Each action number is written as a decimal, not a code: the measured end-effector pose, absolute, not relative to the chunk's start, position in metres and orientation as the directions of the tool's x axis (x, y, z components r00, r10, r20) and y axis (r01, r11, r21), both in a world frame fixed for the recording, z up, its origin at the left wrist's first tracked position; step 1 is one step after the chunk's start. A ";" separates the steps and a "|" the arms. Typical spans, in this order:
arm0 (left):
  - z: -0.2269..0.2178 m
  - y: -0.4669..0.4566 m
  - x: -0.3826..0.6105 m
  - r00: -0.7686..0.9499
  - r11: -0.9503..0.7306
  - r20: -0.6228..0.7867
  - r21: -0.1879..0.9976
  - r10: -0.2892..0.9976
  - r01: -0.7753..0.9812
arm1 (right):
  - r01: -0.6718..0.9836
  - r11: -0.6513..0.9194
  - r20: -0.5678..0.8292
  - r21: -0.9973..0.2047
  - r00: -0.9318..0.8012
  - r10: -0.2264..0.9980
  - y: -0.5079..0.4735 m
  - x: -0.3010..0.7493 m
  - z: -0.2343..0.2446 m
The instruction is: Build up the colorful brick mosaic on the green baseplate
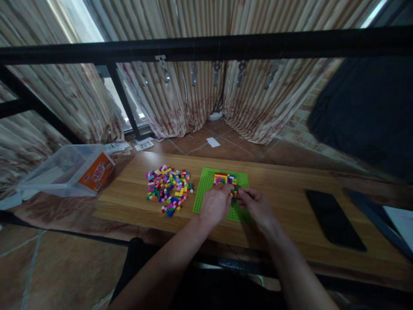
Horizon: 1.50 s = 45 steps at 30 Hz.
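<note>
A green baseplate point(206, 185) lies on the wooden board point(277, 193), with a block of coloured bricks point(225, 178) built on its far part. My left hand point(215, 204) rests on the plate, fingers curled and pressed against the near edge of the built bricks. My right hand point(256, 206) meets it from the right, fingers pinched at the same spot, where a few small bricks show between the fingertips. What each hand grips there is too small to make out. A loose pile of small coloured bricks point(167, 187) lies left of the plate.
A clear plastic tub point(64, 170) with an orange label lies on its side at the left. A black phone point(334, 219) lies on the board at the right, a dark tablet beyond it. A black rail crosses overhead; curtains hang behind.
</note>
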<state>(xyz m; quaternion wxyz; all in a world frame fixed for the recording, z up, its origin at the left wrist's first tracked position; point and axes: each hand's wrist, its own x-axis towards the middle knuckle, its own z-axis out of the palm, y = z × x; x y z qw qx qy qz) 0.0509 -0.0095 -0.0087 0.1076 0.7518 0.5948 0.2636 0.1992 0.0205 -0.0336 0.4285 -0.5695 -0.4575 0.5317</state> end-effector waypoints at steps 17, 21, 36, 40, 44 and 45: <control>-0.015 -0.003 0.056 0.167 -0.278 0.269 0.456 0.949 0.845 | 0.099 -0.176 -0.176 -0.979 0.006 0.984 0.019 0.196 -0.033; -0.016 -0.005 0.058 0.156 -0.264 0.264 0.447 0.952 0.855 | 0.158 -0.161 -0.160 -0.974 0.015 0.987 0.021 0.192 -0.034; -0.005 -0.010 0.038 -0.009 -0.116 0.214 0.567 0.977 0.815 | 0.280 -0.069 -0.053 -0.958 0.064 0.997 0.030 0.192 -0.055; 0.005 -0.010 -0.001 -0.135 0.048 0.132 0.520 0.982 0.853 | 0.348 -0.102 -0.085 -0.932 0.064 0.994 0.031 0.192 -0.055; 0.009 -0.012 -0.034 -0.143 0.120 0.032 0.382 0.989 0.916 | 0.358 -0.097 -0.098 -0.928 0.016 0.995 0.028 0.194 -0.049; 0.009 -0.013 -0.039 -0.143 0.125 0.025 0.344 0.989 0.931 | 0.358 -0.096 -0.099 -0.929 0.008 0.995 0.027 0.194 -0.048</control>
